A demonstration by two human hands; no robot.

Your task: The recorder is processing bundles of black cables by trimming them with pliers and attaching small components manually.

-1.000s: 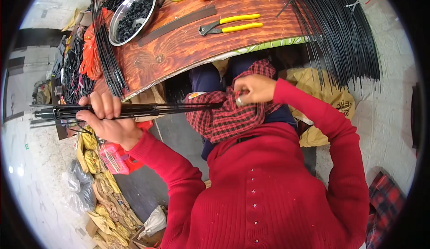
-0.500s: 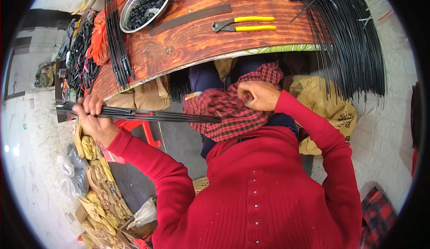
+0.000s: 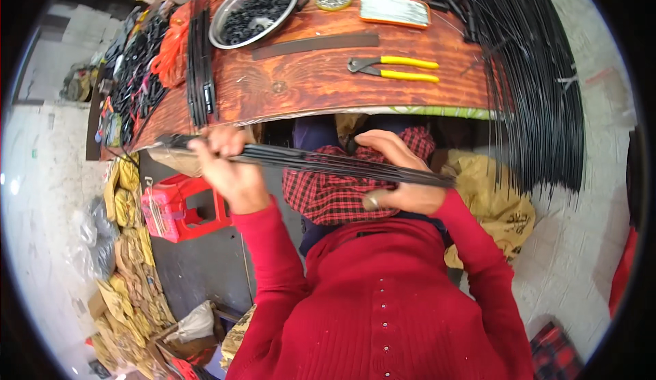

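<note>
My left hand point(image 3: 231, 168) is closed around a bundle of thin black rods point(image 3: 307, 160), near the bundle's left end. The bundle lies almost level over my lap, dipping slightly to the right. At its right end is my right hand point(image 3: 418, 197), thumb and fingers spread wide, with the rods crossing between them but not clasped. A red-and-black checked cloth point(image 3: 321, 195) covers my lap beneath the rods. Both hands are slightly blurred.
The wooden table point(image 3: 307, 93) ahead bears yellow-handled pincers point(image 3: 408, 60), a dark flat strip point(image 3: 314, 45), a steel bowl point(image 3: 220, 19) of small black parts and an orange-rimmed tray point(image 3: 395, 21). Long black rods point(image 3: 547, 100) hang off its right side. A red stool point(image 3: 167, 206) stands left.
My left hand has carried the bundle to the right. My right hand, curled over the cloth before, has opened and now surrounds the bundle's right end. The view has shifted.
</note>
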